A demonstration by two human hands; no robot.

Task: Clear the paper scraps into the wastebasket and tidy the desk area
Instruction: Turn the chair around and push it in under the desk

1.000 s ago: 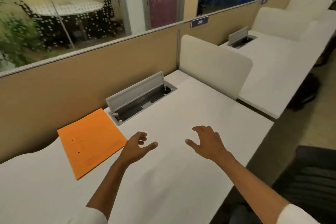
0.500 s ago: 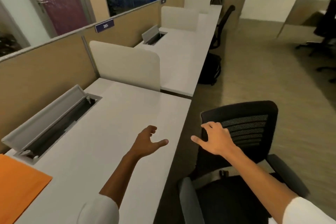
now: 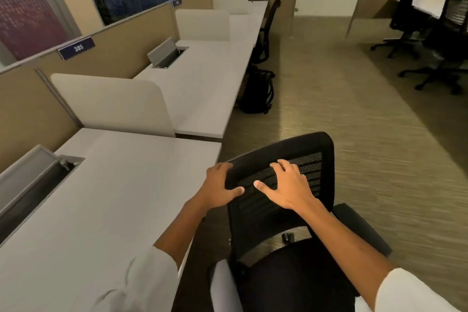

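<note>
A black mesh-backed office chair (image 3: 314,149) stands right of the white desk (image 3: 121,200), its back turned towards me. My left hand (image 3: 217,189) grips the left top corner of the chair back, fingers over the edge and thumb on the mesh. My right hand (image 3: 288,187) lies spread on the upper mesh, fingers curled over the top rim. No paper scraps and no wastebasket are in view.
An open cable tray (image 3: 33,185) is sunk into the desk at left. A white divider panel (image 3: 111,104) separates this desk from its neighbour (image 3: 207,78). A black backpack (image 3: 255,91) sits on the floor beyond. More chairs (image 3: 430,33) stand far right across the carpeted aisle.
My view has swung right, away from the orange folder, which has left the frame. Both hands moved from above the desk onto the chair back and took hold of it.
</note>
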